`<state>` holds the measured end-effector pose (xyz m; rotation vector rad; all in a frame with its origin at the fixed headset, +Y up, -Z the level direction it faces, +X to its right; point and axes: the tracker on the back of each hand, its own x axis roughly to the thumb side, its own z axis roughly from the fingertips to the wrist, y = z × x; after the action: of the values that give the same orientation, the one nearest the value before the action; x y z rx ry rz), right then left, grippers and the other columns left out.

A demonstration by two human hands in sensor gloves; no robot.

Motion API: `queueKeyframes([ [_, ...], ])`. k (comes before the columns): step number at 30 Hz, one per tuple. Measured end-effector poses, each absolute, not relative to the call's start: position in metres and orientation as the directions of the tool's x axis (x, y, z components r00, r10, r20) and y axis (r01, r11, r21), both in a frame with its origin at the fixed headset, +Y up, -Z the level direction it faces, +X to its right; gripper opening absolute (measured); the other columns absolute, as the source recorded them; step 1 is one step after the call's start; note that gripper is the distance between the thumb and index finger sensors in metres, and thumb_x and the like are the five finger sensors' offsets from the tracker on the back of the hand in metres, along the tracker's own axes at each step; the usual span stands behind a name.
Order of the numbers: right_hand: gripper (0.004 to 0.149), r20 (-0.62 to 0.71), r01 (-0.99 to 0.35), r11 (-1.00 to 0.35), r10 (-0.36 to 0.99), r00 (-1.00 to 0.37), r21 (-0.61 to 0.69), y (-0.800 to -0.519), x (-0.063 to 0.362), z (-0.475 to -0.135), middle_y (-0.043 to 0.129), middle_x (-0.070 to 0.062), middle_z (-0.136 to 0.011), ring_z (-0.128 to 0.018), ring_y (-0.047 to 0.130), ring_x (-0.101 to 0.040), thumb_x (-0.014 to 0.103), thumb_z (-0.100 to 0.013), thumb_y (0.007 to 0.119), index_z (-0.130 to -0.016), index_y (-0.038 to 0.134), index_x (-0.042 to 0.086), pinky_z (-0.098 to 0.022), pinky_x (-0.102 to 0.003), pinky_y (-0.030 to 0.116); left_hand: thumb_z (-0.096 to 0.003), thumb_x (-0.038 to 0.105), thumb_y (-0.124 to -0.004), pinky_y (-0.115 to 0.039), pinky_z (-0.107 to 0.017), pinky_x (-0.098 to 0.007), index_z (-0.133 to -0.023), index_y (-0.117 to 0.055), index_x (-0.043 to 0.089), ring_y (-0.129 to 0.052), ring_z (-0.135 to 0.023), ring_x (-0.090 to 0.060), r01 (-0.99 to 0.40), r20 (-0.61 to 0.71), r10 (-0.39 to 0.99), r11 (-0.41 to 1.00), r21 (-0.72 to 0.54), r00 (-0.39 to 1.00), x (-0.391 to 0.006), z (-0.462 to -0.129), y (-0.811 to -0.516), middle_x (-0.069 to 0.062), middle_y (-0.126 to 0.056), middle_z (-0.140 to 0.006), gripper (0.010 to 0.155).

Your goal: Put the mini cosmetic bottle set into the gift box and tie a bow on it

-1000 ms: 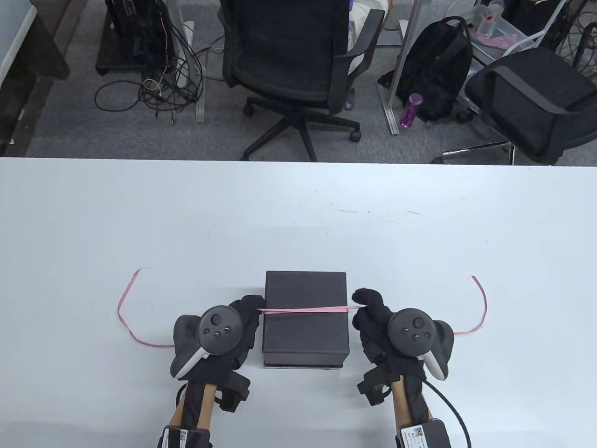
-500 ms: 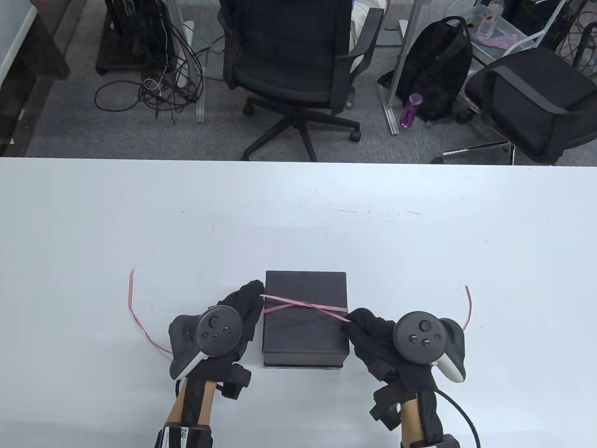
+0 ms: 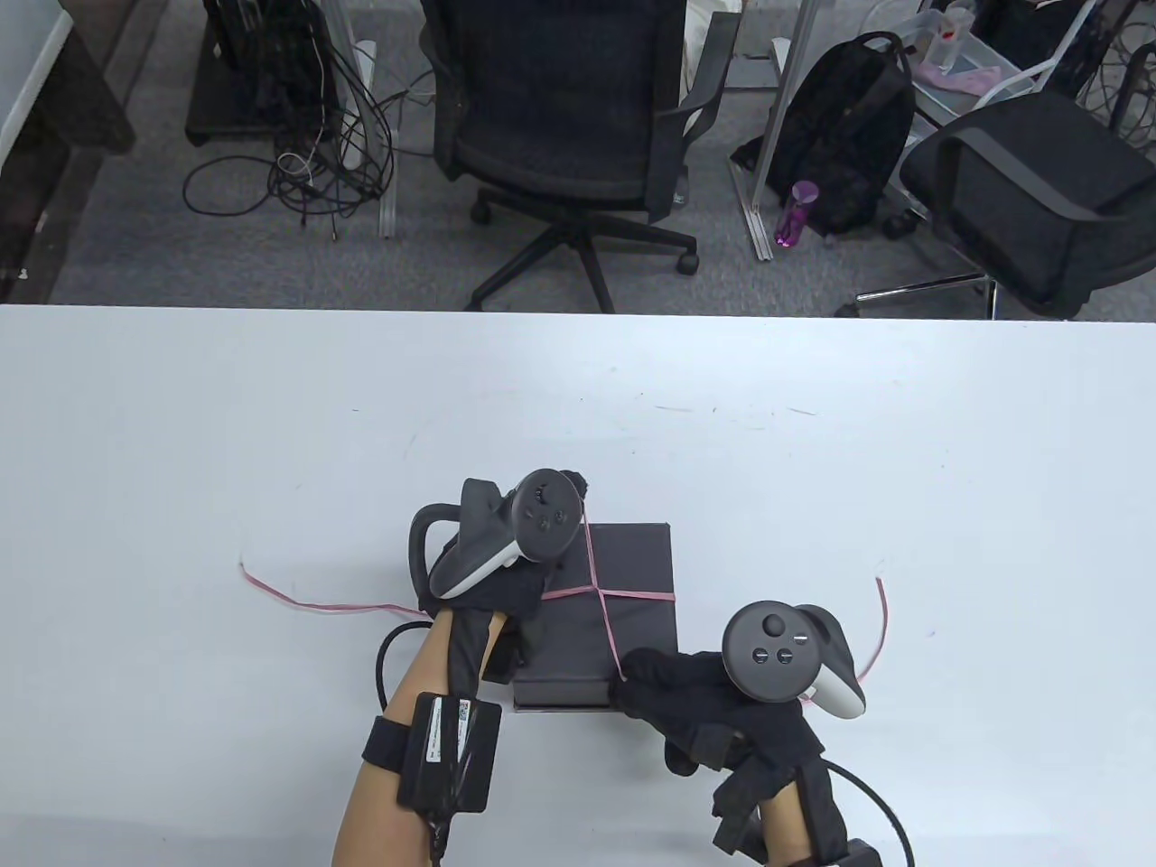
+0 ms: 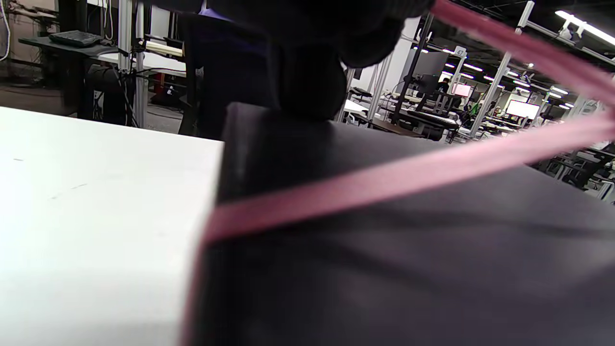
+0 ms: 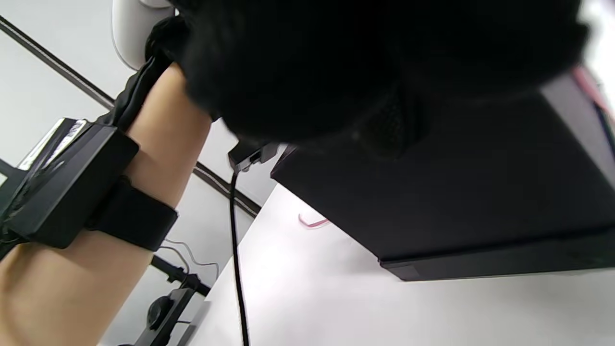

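Note:
A closed black gift box [image 3: 632,623] sits on the white table [image 3: 813,470]. A thin pink ribbon [image 3: 598,592] forms a cross on its lid. My left hand [image 3: 574,493] reaches over the box's far left corner and pinches the strand that runs away from me. My right hand [image 3: 630,679] is at the box's near edge and pinches the strand that runs toward me. In the left wrist view the ribbon [image 4: 384,180] lies taut over the lid [image 4: 408,278] under my gloved fingers [image 4: 312,86]. The bottle set is not visible.
Loose ribbon tails trail on the table, one to the left [image 3: 307,603] and one to the right [image 3: 880,623]. Beyond the table's far edge stand office chairs [image 3: 560,117], a backpack [image 3: 840,135] and cables on the floor.
The left hand swung from the box's left side to its far edge, the right hand from the right side to the near edge. The ribbon strands turned into a cross, and both tails slid inward.

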<state>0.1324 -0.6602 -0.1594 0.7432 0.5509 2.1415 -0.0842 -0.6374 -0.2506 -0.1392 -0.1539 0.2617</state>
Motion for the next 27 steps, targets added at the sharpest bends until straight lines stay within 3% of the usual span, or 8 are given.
queueKeyframes([
  [6,0.043,0.266,-0.594,-0.599,0.788,-0.554,0.537,-0.663,0.148,-0.167,0.077,-0.050,-0.081,-0.028,0.099,-0.018,0.020,-0.063,0.063,-0.089,0.078,-0.010,-0.021,-0.036,0.089,-0.0603,0.044,-0.055,-0.085,-0.016,-0.024,-0.102,-0.068,0.033,-0.089,-0.017,-0.002,-0.314,0.061,0.324,0.939,-0.138,0.944,-0.109,-0.239,-0.642,-0.001,-0.095,-0.083,0.045],
  [11,0.042,0.241,-0.608,-0.647,0.750,-0.616,0.460,-0.673,0.150,-0.174,0.068,-0.049,-0.088,-0.032,0.096,-0.017,0.021,-0.064,0.059,-0.093,0.071,-0.007,-0.025,-0.035,0.088,-0.0614,0.043,-0.056,-0.086,-0.015,-0.023,-0.103,-0.069,0.030,-0.089,-0.016,-0.001,-0.470,-0.005,0.475,0.870,-0.147,0.880,-0.139,-0.212,-0.652,0.000,-0.098,-0.076,0.045],
  [19,0.042,0.259,-0.686,-0.654,0.756,-0.601,0.319,-0.682,0.149,-0.178,0.071,-0.045,-0.088,-0.026,0.093,-0.012,0.022,-0.063,0.057,-0.091,0.070,-0.007,-0.022,-0.032,0.087,-0.0623,0.043,-0.056,-0.086,-0.014,-0.023,-0.103,-0.070,0.027,-0.089,-0.015,-0.001,-0.715,0.015,0.720,0.691,-0.109,0.694,-0.169,-0.164,-0.680,0.001,-0.099,-0.072,0.046],
  [27,0.042,0.305,-0.664,-0.705,0.708,-0.636,0.251,-0.683,0.145,-0.178,0.075,-0.043,-0.087,-0.025,0.093,-0.011,0.023,-0.062,0.058,-0.090,0.071,-0.006,-0.020,-0.031,0.087,-0.0620,0.041,-0.057,-0.086,-0.014,-0.023,-0.102,-0.071,0.024,-0.090,-0.015,-0.001,-0.807,0.076,0.809,0.587,-0.061,0.583,-0.175,-0.148,-0.697,0.001,-0.098,-0.071,0.045],
])
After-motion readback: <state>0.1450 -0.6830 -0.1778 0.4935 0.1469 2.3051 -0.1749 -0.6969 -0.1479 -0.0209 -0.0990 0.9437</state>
